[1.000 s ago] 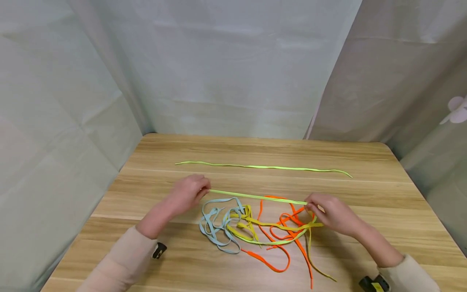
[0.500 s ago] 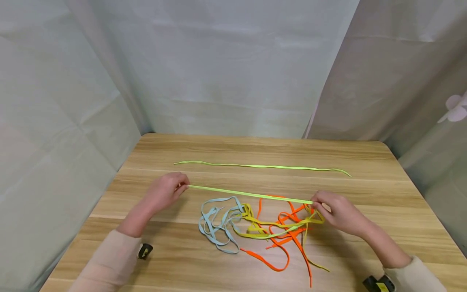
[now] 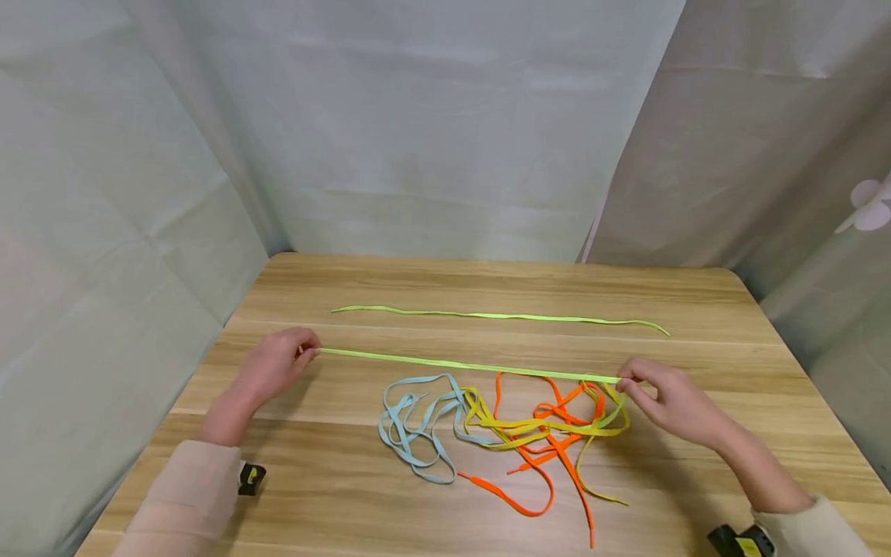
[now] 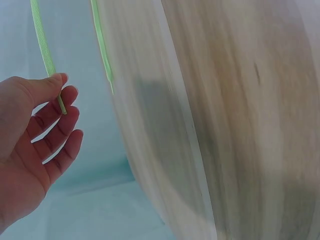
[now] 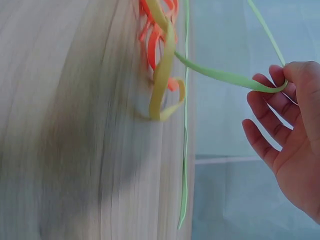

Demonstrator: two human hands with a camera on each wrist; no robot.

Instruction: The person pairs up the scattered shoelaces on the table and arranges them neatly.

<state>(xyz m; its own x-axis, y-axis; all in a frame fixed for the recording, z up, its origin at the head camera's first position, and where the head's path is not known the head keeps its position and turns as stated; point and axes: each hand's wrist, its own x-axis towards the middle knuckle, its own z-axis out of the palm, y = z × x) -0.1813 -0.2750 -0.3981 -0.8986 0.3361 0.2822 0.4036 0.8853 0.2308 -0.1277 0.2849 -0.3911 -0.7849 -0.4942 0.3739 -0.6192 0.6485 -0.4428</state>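
A light green shoelace (image 3: 459,364) is stretched taut between my two hands above the table. My left hand (image 3: 278,363) pinches it between thumb and index finger; in the left wrist view its tip (image 4: 63,106) pokes out past the fingers. At the other side my right hand (image 3: 668,394) pinches the same lace, and a slack green stretch (image 5: 225,76) runs from those fingers down to the tangle. Below the lace lie a light blue shoelace (image 3: 400,441), a yellow shoelace (image 3: 518,428) and an orange shoelace (image 3: 501,497), the yellow and orange ones overlapping.
Farther back, another green shoelace (image 3: 501,316) lies nearly straight across the wooden table (image 3: 348,503). Pale curtains (image 3: 431,155) hang behind the table and at both sides.
My left hand has moved left and my right hand slightly right, so the green lace between them is longer. Its slack part has been drawn out of the tangle, shifting the yellow loops.
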